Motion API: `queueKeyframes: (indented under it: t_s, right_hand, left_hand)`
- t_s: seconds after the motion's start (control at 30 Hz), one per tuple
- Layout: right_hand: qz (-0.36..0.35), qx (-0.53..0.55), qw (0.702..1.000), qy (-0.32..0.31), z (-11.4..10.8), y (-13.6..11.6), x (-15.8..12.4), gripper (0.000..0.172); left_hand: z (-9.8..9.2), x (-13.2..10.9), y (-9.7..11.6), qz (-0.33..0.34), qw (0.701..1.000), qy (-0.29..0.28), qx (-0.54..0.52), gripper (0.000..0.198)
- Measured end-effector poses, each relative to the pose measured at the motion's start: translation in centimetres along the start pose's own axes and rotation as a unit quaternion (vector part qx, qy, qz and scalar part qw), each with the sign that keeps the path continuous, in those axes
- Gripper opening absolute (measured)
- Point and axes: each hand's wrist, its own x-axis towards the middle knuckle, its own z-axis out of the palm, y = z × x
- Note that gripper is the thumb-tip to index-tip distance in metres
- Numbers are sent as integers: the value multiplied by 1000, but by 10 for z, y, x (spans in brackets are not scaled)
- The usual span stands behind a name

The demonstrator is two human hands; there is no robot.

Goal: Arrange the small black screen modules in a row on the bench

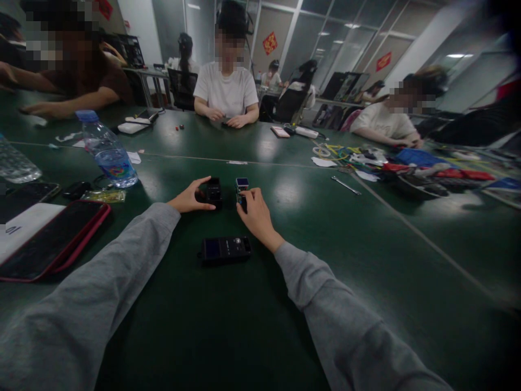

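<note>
My left hand (191,196) is closed around a black open plastic casing (214,191), thumb at its near side and fingers at its far side. Just to the right, my right hand (256,214) pinches a small electronic module (241,183) with a dark screen on its top end and what looks like a circuit board along its side. A narrow gap separates the module from the casing. Closer to me, a black handheld device (226,248) with a screen and a round button lies flat on the green table (195,331). My right fingers partly cover the module's lower part.
At left stand a water bottle (108,152) and a phone in a red case (57,239). A wrench (345,185) lies at right, before a heap of cables and tools (407,163). Across the table sits a person in a white shirt (226,89).
</note>
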Motion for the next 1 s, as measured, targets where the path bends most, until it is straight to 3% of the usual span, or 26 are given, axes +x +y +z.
queueKeyframes:
  t_s: [0.8,1.0]
  right_hand:
    - [23,18,1000,7,1,0,1,35]
    - [53,35,998,-1,4,3,-2,50]
  left_hand:
    - [0,1,-2,-1,1000,-3,-3,108]
    - [0,1,-4,0,1000,2,6,107]
